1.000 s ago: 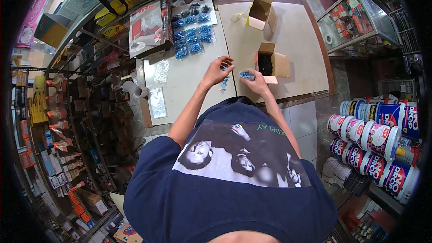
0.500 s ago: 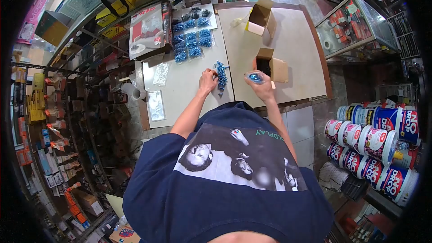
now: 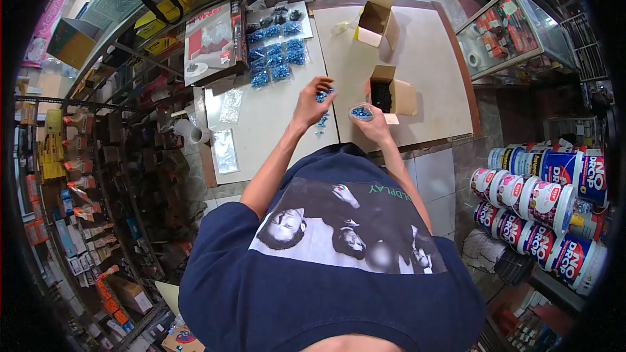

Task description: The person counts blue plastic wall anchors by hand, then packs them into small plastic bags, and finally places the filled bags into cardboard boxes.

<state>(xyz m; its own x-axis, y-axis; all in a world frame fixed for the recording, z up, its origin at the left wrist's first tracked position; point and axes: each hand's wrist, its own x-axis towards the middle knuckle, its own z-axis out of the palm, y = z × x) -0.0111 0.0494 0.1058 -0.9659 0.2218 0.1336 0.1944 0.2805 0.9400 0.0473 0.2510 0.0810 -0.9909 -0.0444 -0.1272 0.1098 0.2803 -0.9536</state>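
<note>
Left hand [image 3: 310,102]: curled over blue pieces [image 3: 320,124]; grip unclear
Right hand [image 3: 376,125]: grasping clear container [image 3: 360,113]
Spill risk: container tilting

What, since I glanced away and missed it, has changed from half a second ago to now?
The left hand has moved forward and right, from beside the blue pile to over it; whether it took anything is hidden. The right hand, still holding the bag, has shifted slightly left. The boxes and packets stayed put.

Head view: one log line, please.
left hand: at loose blue pieces | right hand: gripping clear container with blue pieces | nearer box: dark contents
</note>
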